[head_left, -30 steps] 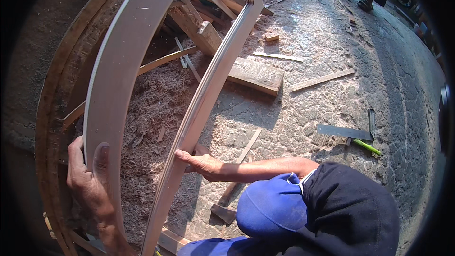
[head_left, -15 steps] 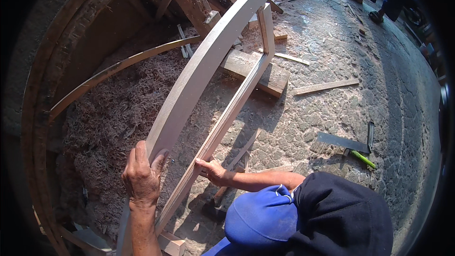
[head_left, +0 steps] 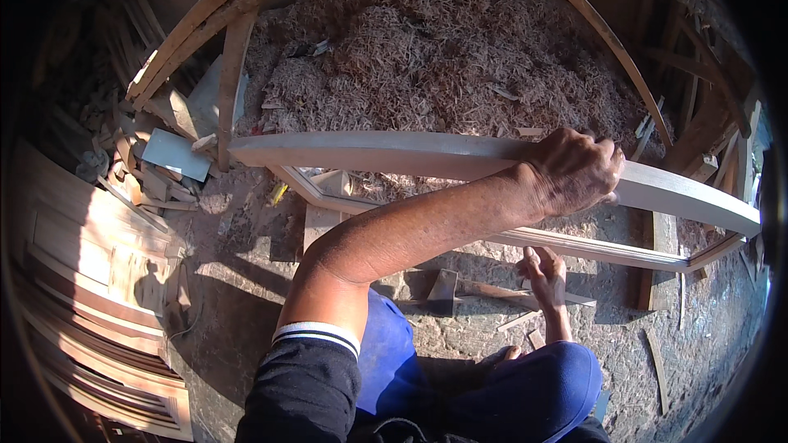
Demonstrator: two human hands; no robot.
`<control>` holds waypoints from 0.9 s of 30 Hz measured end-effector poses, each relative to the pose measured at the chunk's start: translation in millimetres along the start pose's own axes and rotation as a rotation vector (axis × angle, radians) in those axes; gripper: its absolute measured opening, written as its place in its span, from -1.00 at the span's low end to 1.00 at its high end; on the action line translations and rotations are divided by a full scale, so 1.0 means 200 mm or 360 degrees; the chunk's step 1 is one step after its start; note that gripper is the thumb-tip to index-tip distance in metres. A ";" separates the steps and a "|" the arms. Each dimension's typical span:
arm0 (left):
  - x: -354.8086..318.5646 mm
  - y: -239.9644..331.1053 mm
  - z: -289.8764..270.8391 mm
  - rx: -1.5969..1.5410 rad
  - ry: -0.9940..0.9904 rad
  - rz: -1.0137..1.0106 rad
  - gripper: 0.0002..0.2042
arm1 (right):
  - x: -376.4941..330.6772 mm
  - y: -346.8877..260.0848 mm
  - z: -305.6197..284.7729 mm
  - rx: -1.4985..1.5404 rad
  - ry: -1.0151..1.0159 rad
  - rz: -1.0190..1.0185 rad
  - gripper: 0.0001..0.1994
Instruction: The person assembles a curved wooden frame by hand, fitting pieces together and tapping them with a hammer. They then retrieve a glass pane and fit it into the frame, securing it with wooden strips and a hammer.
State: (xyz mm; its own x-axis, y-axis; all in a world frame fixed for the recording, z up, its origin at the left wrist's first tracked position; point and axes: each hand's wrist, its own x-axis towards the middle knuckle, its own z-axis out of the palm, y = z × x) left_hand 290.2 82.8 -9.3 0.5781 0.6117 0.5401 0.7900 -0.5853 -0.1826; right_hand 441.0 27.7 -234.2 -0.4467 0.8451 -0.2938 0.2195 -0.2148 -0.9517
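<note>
A wooden frame lies across the view, with a broad curved rail (head_left: 369, 152) and a grooved straight rail (head_left: 599, 250) nearer to me. Crossing from the lower left, my left arm reaches over both rails. My left hand (head_left: 574, 172) is closed over the curved rail, right of its middle. Below the grooved rail is my right hand (head_left: 545, 277), its fingers apart and their tips at the rail's near edge; whether they touch it I cannot tell. Wooden blocks (head_left: 659, 267) lie beneath the frame, partly hidden by it.
A big heap of wood shavings (head_left: 427, 49) spreads behind the frame, with a thin curved strip (head_left: 595, 20) arching over it. Panelled wooden boards (head_left: 90, 254) lie at the left, beside loose offcuts (head_left: 135, 164). A narrow wood strip (head_left: 657, 369) rests on the ground at right.
The view has swung left, so the frame now runs crosswise. My left hand has shifted along the curved rail. My right hand's fingers have loosened from the grooved rail.
</note>
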 end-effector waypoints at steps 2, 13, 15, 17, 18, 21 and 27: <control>0.02 -0.01 -0.01 -0.0052 -0.0042 -0.0001 -0.49 | -0.14 -0.26 -0.07 -0.0644 0.0690 -0.0816 -0.65; 0.09 0.04 -0.18 0.0045 -0.0135 0.0047 -0.46 | -0.29 -0.75 -0.52 -0.1411 0.1380 -0.1982 -0.58; 0.10 0.05 -0.20 0.0073 -0.0128 0.0026 -0.44 | -0.22 -0.53 -0.52 -0.1348 0.1244 -0.1713 -0.71; 0.11 0.04 -0.20 0.0074 -0.0183 -0.0014 -0.44 | -0.07 -0.31 -0.53 -0.1429 0.1177 -0.1393 -0.76; 0.13 0.03 -0.20 0.0087 -0.0165 -0.0005 -0.45 | 0.01 -0.21 -0.55 -0.1519 0.1111 -0.1197 -0.77; 0.19 -0.02 -0.26 0.0104 -0.0199 0.0012 -0.52 | 0.23 0.01 -0.59 -0.1718 0.0934 -0.0669 -0.44; 0.49 -0.09 -0.49 0.0183 -0.0245 0.0033 -0.54 | 0.35 0.16 -0.58 -0.1727 0.0904 -0.0493 -0.31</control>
State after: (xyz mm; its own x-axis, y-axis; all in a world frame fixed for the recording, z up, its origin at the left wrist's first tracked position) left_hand 313.2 100.5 127.3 0.6117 0.6795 0.4050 0.7908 -0.5392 -0.2897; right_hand 518.3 136.4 -274.7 -0.2311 0.9364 0.2641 0.8900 0.3132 -0.3314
